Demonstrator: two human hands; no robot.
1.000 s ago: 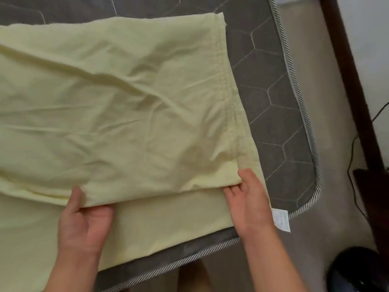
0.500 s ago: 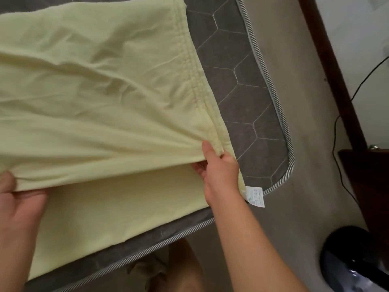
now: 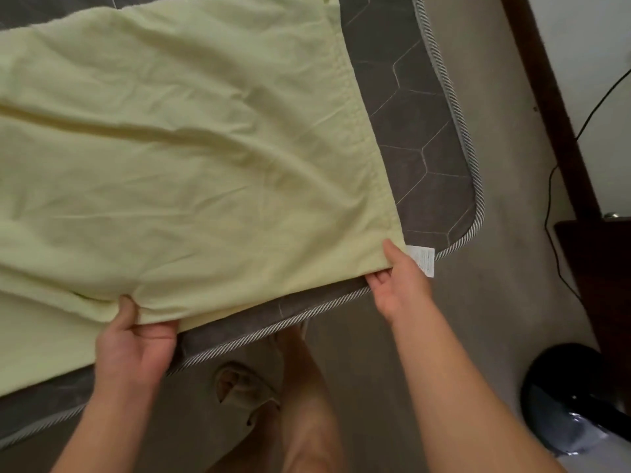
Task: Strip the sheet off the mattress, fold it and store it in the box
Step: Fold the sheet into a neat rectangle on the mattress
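Along the mattress (image 3: 420, 138) near edge, both hands, left (image 3: 133, 346) and right (image 3: 397, 281), pinch the yellow sheet (image 3: 191, 158)

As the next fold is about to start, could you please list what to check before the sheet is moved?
1. Left hand grips the sheet at its near edge: ok.
2. Right hand pinches the corner beside the care label: ok.
3. Near edges of the layers aligned: not ok, the lower layer sticks out on the left.
4. Cloth smooth: not ok, creases run across it.
5. Mattress corner bared: ok.
6. Box within reach: cannot tell, not in view.
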